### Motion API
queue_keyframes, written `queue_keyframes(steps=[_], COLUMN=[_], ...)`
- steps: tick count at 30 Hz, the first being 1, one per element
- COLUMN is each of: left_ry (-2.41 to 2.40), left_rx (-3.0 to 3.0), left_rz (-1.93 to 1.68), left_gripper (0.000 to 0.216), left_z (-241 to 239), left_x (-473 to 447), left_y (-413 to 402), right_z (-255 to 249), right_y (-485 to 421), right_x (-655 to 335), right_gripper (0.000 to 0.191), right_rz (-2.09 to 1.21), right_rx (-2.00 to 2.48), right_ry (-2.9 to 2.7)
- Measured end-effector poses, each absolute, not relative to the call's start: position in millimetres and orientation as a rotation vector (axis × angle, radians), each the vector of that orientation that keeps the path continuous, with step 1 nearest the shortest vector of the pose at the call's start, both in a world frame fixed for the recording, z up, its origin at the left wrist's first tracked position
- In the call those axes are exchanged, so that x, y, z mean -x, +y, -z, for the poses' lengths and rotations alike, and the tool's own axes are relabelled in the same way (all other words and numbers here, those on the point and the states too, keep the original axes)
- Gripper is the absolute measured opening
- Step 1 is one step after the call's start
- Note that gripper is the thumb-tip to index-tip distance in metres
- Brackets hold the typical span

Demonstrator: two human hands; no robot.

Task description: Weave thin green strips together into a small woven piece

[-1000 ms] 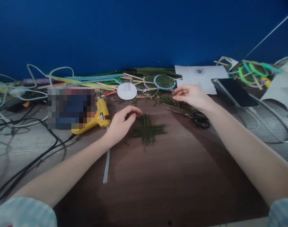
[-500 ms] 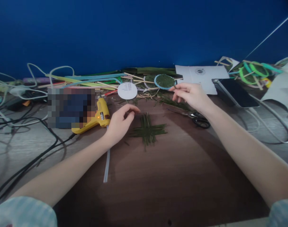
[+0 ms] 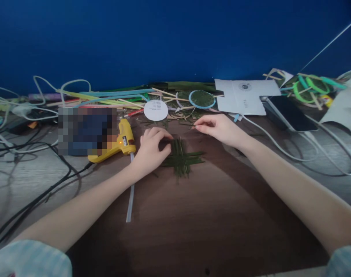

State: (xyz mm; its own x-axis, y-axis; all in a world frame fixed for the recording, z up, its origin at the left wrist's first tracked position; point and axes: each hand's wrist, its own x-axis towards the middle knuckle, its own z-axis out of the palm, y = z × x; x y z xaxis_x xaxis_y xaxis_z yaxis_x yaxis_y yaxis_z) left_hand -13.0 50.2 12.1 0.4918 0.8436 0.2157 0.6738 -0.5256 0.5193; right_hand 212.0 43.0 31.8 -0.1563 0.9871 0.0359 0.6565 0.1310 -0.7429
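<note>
A cross of interlaced dark green leaf strips [image 3: 179, 159] lies flat on the brown tabletop in front of me. At its upper left edge rests my left hand [image 3: 152, 148], thumb and forefinger apart and nothing visible between them. My right hand [image 3: 217, 128] is beyond the cross to the right, its thumb and forefinger pinched on a thin green leaf strip [image 3: 187, 124] that points left. The scissors are mostly covered by my right hand and forearm.
To the left lies a yellow glue gun [image 3: 126, 140] with a clear glue stick [image 3: 130, 204] sticking out. Along the blue wall are a white paper disc [image 3: 156, 110], a blue-rimmed green disc [image 3: 202, 99], and a white card [image 3: 247, 98]. A phone [image 3: 292, 111] and cables lie right.
My right hand has come down and left from beside the blue-rimmed disc, bringing the thin strip nearer the cross. My left hand has shifted slightly right, its thumb now at the cross.
</note>
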Motion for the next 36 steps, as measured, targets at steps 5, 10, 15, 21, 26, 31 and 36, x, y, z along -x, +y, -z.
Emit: queue_keyframes(steps=[5,10,15,21,26,31,36], left_ry=[1.274,1.284,1.266,1.3,1.303,1.295,1.287], left_rx=[-2.375,-2.382,-2.399,-2.396,-2.414,-2.429,-2.442], left_rz=[-0.581,-0.514,-0.48,-0.477,-0.468,-0.464,-0.456], left_gripper=[0.02,0.026,0.029,0.024,0.026,0.029,0.027], left_z=[-13.1,-14.0,-14.3,-13.6,-12.8,-11.4,-11.1], left_x=[12.4,12.3,12.9,12.3,11.7,12.3,11.8], left_y=[50.4,51.3,51.2,51.3,51.8,52.3,52.4], right_z=[-32.8,-29.8,-25.6,-27.9,-27.5,-26.3,-26.2], right_y=[41.6,42.0,42.5,40.8,40.3,40.7,40.7], right_x=[-209.8,-209.3,-209.3,-207.2,-206.4,-206.8,-206.7], right_gripper=[0.021,0.025,0.026,0.017,0.016,0.013,0.012], right_rz=[-0.809,-0.85,-0.993,-1.023,-0.991,-0.959,-0.961], right_rx=[1.607,1.604,1.524,1.525,1.528,1.525,1.508], right_ry=[-1.867,-1.87,-1.833,-1.795,-1.82,-1.861,-1.871])
